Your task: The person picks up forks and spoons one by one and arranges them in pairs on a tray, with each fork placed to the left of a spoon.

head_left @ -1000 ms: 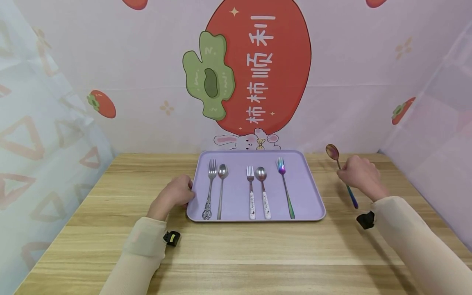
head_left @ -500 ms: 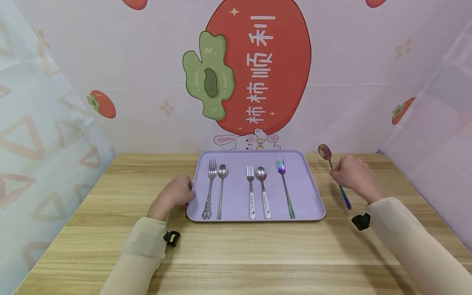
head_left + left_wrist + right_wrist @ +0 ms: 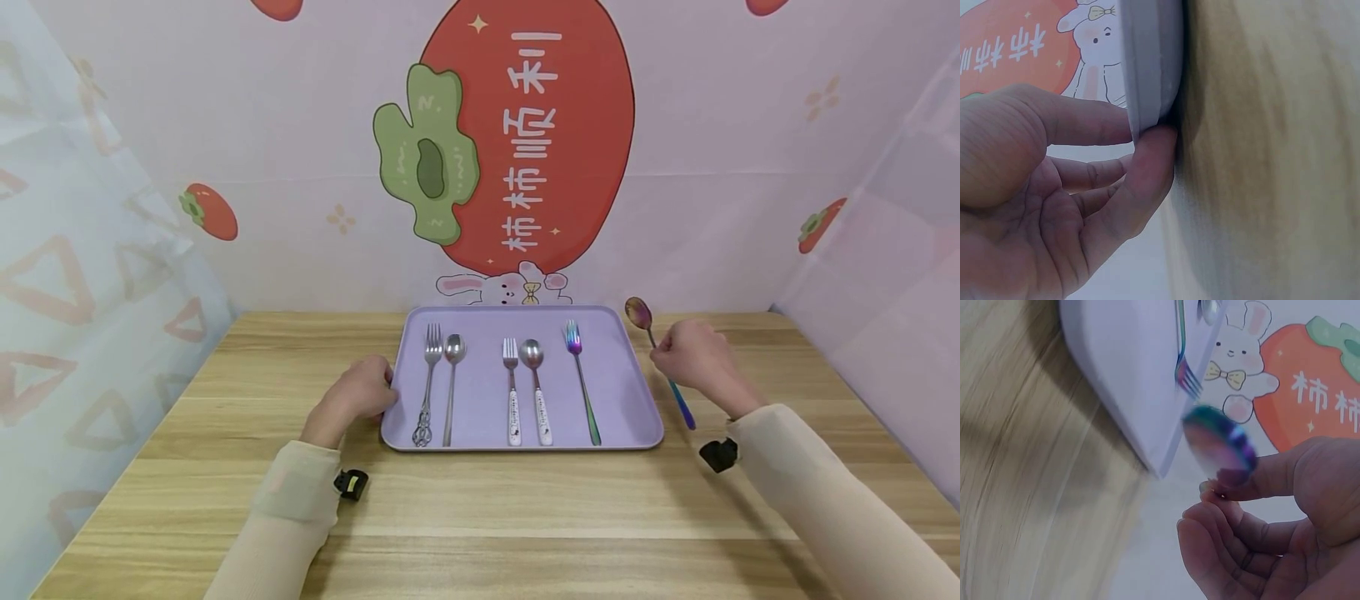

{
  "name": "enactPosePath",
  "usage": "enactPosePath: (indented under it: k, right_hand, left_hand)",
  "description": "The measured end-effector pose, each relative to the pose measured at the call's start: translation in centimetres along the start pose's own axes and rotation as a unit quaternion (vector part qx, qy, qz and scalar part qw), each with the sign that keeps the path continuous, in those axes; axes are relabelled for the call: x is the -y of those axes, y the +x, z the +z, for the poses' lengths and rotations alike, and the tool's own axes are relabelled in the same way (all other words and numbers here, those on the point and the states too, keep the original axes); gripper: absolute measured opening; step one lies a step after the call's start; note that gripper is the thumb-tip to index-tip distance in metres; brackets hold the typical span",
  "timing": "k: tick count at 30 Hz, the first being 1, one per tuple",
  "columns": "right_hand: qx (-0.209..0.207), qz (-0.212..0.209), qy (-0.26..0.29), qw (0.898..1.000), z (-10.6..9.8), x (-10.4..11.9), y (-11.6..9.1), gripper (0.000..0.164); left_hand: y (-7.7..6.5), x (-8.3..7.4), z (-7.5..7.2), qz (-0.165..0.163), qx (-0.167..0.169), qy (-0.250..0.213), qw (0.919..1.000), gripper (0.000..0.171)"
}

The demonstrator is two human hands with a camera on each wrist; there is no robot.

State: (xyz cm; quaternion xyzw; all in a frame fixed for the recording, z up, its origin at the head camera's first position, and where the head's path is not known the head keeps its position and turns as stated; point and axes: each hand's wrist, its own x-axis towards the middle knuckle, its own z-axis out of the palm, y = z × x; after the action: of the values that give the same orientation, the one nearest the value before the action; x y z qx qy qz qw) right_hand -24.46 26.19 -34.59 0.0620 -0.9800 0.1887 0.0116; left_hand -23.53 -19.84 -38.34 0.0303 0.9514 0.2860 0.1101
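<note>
My left hand [image 3: 358,387] pinches the left rim of the lilac tray [image 3: 480,400]; in the left wrist view, thumb and fingers close around the tray's edge [image 3: 1147,69] just at the table surface. Just right of the tray, my right hand [image 3: 697,357] pinches a rainbow-coloured spoon [image 3: 638,312] by the middle of its handle. The spoon slants with its bowl toward the wall, close to the tray's right rim. A blurred end of the spoon [image 3: 1219,444] fills the middle of the right wrist view.
On the tray lie an ornate silver fork [image 3: 432,358], a slim silver spoon [image 3: 453,354], a white-handled fork [image 3: 512,400], a white-handled spoon [image 3: 538,392] and a rainbow fork [image 3: 579,367]. Behind the wooden table [image 3: 517,517] hangs a printed cloth [image 3: 300,125].
The right hand has moved left toward the tray, carrying the spoon with it. My left hand and the tray have stayed put.
</note>
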Motion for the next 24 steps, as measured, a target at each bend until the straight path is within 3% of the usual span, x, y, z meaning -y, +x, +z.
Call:
enactPosePath:
  k: [8, 24]
  right_hand:
    - [-0.005, -0.018, -0.010, 1.000, 0.8, 1.3, 0.2, 0.043]
    - [-0.012, -0.012, 0.015, 1.000, 2.2, 2.6, 0.4, 0.039]
  left_hand:
    - [0.1, 0.1, 0.0, -0.003, 0.001, 0.000, 1.0000, 0.013]
    - [-0.2, -0.1, 0.0, -0.003, -0.001, 0.007, 1.0000, 0.013]
